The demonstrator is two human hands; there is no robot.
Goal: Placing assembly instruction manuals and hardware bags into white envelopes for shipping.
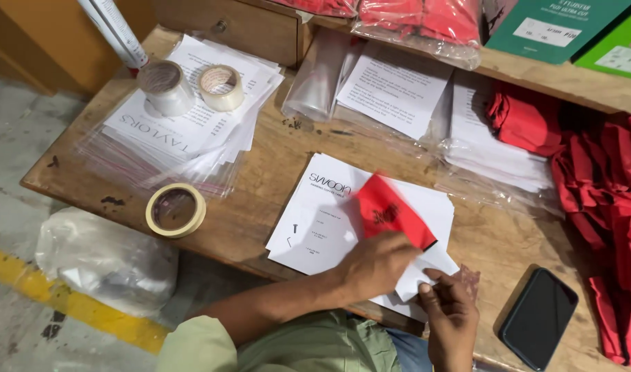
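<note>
My left hand [376, 265] reaches in from the lower left and grips a small red flat piece [391, 210], which is blurred and sticks up above a stack of white printed sheets [322, 220] on the wooden table [260, 172]. Just below it, my right hand [451, 313] pinches the lower edge of a folded white paper [418, 275] at the table's near edge. The two hands are close together, almost touching, over the stack's right end.
Three tape rolls [175, 210] [165, 86] [221, 87] sit at the left, two on bagged sheets [184, 124]. A black phone [539, 318] lies at the near right. Red cloth [604, 186] is piled on the right. Bagged papers [398, 86] lie behind, and a white sack [102, 258] is on the floor.
</note>
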